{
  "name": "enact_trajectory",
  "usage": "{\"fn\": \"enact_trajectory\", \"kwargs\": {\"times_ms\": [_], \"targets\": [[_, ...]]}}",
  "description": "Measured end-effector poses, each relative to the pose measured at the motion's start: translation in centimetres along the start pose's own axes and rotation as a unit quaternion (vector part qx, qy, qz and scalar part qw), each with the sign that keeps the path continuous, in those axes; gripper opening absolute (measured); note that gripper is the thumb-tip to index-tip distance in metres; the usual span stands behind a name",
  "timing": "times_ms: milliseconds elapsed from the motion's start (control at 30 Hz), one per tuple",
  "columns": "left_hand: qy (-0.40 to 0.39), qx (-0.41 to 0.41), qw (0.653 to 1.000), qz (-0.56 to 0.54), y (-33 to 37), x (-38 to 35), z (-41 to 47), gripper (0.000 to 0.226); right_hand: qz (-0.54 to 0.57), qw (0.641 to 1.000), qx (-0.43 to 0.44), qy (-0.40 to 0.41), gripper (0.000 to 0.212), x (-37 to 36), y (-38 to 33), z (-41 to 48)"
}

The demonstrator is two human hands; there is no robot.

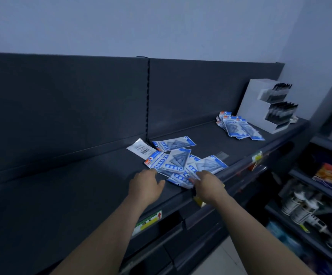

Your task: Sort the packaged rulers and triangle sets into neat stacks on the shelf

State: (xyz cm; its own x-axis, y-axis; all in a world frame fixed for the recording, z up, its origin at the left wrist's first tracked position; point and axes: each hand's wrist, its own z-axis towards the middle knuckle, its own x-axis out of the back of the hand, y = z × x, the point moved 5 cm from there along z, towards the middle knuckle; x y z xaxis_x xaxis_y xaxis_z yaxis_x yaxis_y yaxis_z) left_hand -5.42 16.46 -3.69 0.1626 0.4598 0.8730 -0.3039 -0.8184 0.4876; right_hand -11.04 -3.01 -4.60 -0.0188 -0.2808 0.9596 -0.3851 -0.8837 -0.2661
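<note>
On the dark shelf [82,185] the packets [181,161] lie scattered near the front edge, my left grip [147,183] spread on their near corner, my right grip [208,185] touching them, pinching or not I cannot tell; I'd gather inward, squaring edges before lifting.

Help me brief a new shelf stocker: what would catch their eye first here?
The scattered blue-and-white packets stand out near the front of the dark shelf, with the left hand and right hand touching their near side. A second pile, tighter, lies farther right, beside a white pen display.
</note>
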Motion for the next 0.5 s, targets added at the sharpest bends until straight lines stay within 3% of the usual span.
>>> {"fn": "enact_trajectory", "kwargs": {"times_ms": [133,267,367,500], "targets": [[0.006,-0.044,0.999,0.016,2.4,-1.6,2.9,0.043,-0.035,0.999,0.004,-0.027,0.06,-0.1,2.0,2.3],[-0.016,-0.1,0.994,0.028,4.9,-3.8,6.0,0.051,-0.04,0.997,0.036,-0.05,0.043,-0.9,2.0,4.4],[-0.051,-0.111,0.991,0.054,6.3,-5.5,8.3,0.058,0.038,0.997,0.063,-0.03,0.038,-0.1,1.6,5.7],[-0.132,-0.089,0.981,0.115,6.6,-7.4,10.9,0.071,0.147,0.989,0.015,0.011,0.04,2.2,4.2,7.7]]}}
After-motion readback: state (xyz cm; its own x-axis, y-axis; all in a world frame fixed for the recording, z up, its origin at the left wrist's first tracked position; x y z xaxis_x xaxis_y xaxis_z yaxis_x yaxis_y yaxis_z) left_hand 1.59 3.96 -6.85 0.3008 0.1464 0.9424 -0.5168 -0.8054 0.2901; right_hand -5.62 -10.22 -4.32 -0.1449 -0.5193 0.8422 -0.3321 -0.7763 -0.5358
